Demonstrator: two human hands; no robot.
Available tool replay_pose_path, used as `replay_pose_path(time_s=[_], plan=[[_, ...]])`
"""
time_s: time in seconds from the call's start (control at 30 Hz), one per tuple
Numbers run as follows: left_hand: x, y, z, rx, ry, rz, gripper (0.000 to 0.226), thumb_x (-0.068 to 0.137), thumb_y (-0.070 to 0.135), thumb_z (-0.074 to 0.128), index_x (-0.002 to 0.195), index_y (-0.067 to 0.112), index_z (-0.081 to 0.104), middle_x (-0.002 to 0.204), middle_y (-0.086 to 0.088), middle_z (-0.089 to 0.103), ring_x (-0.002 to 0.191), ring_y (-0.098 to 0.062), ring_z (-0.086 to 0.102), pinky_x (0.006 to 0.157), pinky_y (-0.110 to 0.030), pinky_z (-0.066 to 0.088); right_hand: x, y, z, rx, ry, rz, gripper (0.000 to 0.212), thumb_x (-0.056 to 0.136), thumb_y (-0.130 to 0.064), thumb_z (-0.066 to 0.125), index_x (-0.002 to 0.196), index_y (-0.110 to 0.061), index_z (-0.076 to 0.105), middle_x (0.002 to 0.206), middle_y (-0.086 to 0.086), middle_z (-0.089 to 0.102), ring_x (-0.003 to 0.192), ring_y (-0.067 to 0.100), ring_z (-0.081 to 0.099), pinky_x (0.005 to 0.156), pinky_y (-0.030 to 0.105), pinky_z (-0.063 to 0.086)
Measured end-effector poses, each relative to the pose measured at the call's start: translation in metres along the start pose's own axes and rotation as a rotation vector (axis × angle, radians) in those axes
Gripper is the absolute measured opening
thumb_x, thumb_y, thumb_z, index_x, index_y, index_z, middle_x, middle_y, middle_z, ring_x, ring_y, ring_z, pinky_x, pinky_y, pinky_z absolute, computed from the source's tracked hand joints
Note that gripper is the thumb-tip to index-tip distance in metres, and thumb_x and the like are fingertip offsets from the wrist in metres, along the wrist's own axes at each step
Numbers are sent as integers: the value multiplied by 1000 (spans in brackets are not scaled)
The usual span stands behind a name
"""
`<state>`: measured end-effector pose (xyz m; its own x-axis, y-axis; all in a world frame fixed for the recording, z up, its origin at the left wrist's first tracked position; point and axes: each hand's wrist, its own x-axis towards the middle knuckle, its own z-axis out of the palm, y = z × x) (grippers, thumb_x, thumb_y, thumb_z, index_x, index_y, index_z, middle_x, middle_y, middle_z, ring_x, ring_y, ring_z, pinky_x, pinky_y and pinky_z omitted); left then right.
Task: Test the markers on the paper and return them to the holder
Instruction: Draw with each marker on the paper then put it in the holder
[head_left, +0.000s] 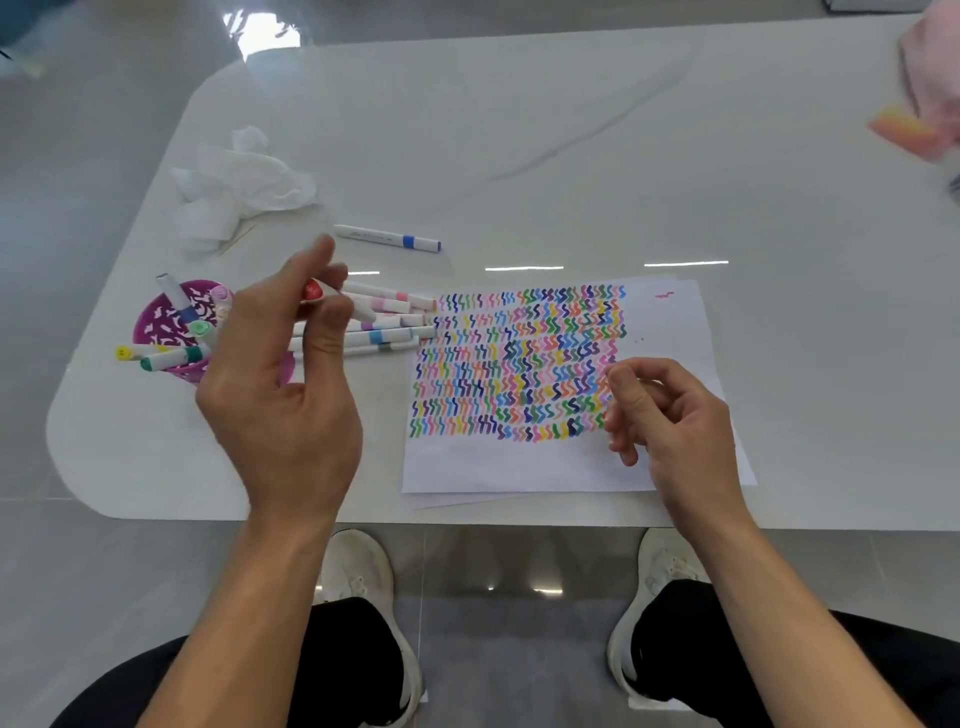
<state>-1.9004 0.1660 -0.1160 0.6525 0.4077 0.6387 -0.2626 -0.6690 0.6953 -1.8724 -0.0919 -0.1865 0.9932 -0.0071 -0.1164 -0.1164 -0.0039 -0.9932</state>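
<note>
Single view: head-worn wide-angle camera, aimed forward and steeply down over the bench (519, 130). Near range; both forearms enter from the bottom edge, knees and shoes visible below the bench's near edge. Far corners blurred.

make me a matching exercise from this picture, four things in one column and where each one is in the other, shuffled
Things:
1. red-capped marker
2. blue-banded marker
3. crumpled tissue
4. purple holder

Places:
A. alone on the table, beyond the pile of markers
B. far left of the table, with markers sticking out of it
C. pinched in the fingers of the left hand
D. on the table, beyond the holder

Pairs: 1-C, 2-A, 3-D, 4-B
</note>
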Motion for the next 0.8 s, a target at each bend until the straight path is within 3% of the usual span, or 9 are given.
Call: replay_pose_path(time_s=[0.1, 0.23, 0.37, 0.57, 0.73, 0.8], plan=[[7, -6, -15, 63, 119, 32, 28, 107, 19, 52, 132, 8, 61, 107, -5, 68, 104, -11, 68, 91, -34, 54, 1, 1, 2, -2, -8, -10, 26, 92, -39, 71, 100, -15, 72, 65, 3, 69, 51, 15, 57, 45, 25, 47], [15, -21, -37, 111, 203, -9, 29, 108, 26, 50, 135, 18, 59, 110, -10, 67, 105, -24, 68, 89, -50, 55, 0, 2, 5, -10, -18, -26, 22, 92, -41, 71, 99, -20, 72, 66, 4, 69, 51, 15, 57, 45, 25, 48], [20, -34, -50, 135, 233, -91, 34, 107, 30, 51, 136, 14, 61, 117, -18, 65, 111, -17, 66, 94, -40, 54, 0, 4, 8, -32, -36, -47, 19, 92, -41, 71, 98, -23, 72, 67, 5, 69, 51, 16, 57, 46, 25, 48], [18, -38, -51, 242, 170, -115, 30, 103, 31, 56, 129, 20, 66, 112, 13, 60, 107, -17, 66, 93, -41, 55, 0, 7, 10, -43, -48, -60, 15, 94, -38, 71, 98, -23, 72, 68, 7, 69, 51, 17, 57, 46, 24, 48], [17, -44, -54, 432, 83, -188, 29, 102, 28, 51, 126, 26, 67, 116, 2, 69, 103, -14, 64, 88, -15, 47, 2, 10, 8, -39, -51, -61, 10, 97, -31, 72, 98, -21, 72, 68, 9, 69, 51, 17, 57, 46, 24, 47], [17, -47, -53, 525, 36, -195, 29, 101, 29, 49, 122, 26, 69, 114, 1, 70, 103, -17, 62, 87, -24, 49, 1, 10, 9, -57, -56, -69, 12, 96, -33, 72, 98, -21, 72, 68, 8, 69, 51, 16, 58, 47, 23, 47]])
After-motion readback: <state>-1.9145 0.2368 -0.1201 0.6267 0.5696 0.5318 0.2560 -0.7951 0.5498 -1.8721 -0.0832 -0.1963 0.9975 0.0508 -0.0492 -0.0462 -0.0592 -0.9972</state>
